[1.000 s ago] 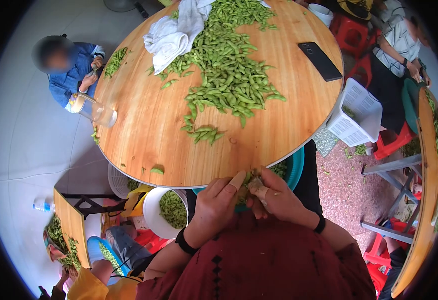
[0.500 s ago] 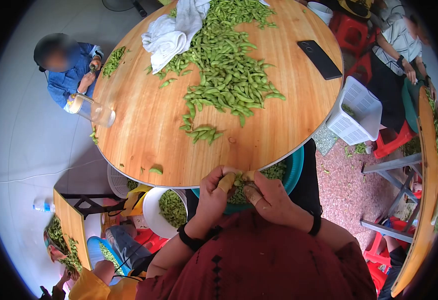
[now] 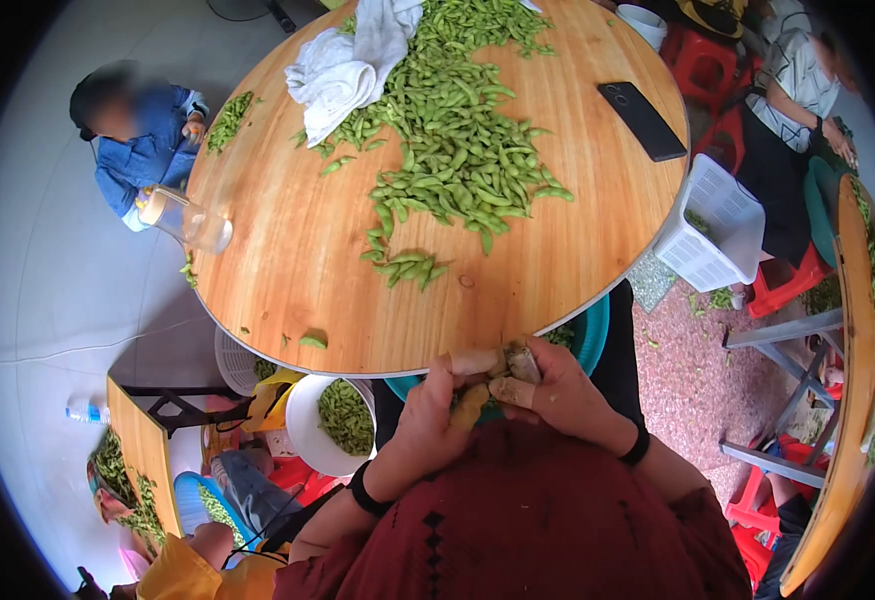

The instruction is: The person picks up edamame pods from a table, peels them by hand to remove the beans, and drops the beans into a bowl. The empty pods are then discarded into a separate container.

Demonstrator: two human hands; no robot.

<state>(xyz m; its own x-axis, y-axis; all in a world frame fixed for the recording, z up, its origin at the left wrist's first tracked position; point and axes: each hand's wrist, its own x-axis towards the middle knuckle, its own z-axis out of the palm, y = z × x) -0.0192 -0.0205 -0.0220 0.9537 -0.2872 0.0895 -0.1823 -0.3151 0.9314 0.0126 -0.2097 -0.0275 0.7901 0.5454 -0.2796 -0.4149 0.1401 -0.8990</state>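
Note:
My left hand (image 3: 436,405) and my right hand (image 3: 566,395) meet just below the near edge of the round wooden table (image 3: 328,260). Yellowish coverings wrap some of the fingertips. Both hands are closed, fingers bent toward each other, and whatever lies between them is too small and covered to make out. Under the hands a teal basin (image 3: 590,340) holds shelled green beans, mostly hidden now. On the tabletop lies a large heap of green soybean pods (image 3: 458,175), with a small cluster of pods (image 3: 410,268) nearer me.
A white cloth (image 3: 343,75), a dark phone (image 3: 642,121) and a clear pitcher (image 3: 193,220) rest on the table. Left of me stands a white bucket (image 3: 303,425) of beans; at right, a white basket (image 3: 710,225). A person in blue (image 3: 148,145) sits across; others work at right.
My hands have shifted slightly; my right hand has turned, its fingers curling up, and the green bit seen between the hands no longer shows. The person in blue has lowered one hand.

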